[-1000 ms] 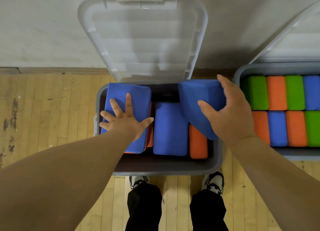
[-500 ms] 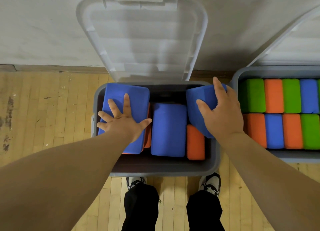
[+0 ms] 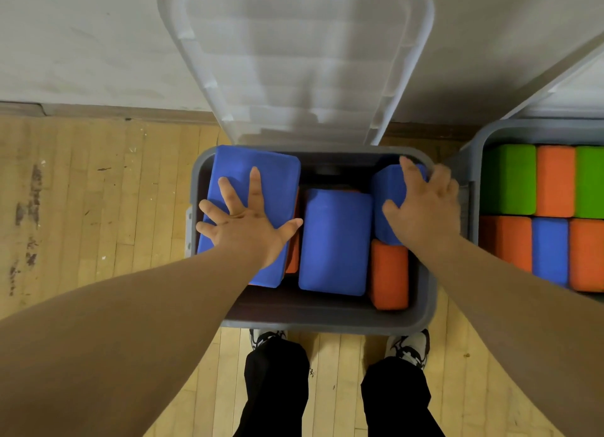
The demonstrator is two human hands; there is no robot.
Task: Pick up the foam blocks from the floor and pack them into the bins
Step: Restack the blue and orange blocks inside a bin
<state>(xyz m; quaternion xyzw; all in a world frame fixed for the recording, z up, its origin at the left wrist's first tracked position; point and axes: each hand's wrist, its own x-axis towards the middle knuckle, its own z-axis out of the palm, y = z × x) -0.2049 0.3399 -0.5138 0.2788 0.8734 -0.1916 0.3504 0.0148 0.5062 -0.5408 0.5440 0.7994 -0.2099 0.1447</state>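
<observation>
A grey bin (image 3: 327,323) stands open in front of my feet. My left hand (image 3: 243,227) lies flat with spread fingers on a blue foam block (image 3: 271,175) at the bin's left side. My right hand (image 3: 425,207) grips another blue foam block (image 3: 385,188) and holds it inside the bin's right far corner. A third blue block (image 3: 335,240) lies flat in the middle. An orange block (image 3: 389,273) sits at the right front, under my right wrist. Another orange block (image 3: 294,253) shows as a sliver beside the left one.
The bin's clear lid (image 3: 294,60) leans open against the white wall. A second grey bin (image 3: 483,135) at the right is packed with green, orange and blue blocks. Wooden floor lies to the left. My shoes and black trousers are just behind the bin.
My right hand has lowered its blue block from above the rim down into the bin's right far corner. My left hand has stayed pressed on the left block.
</observation>
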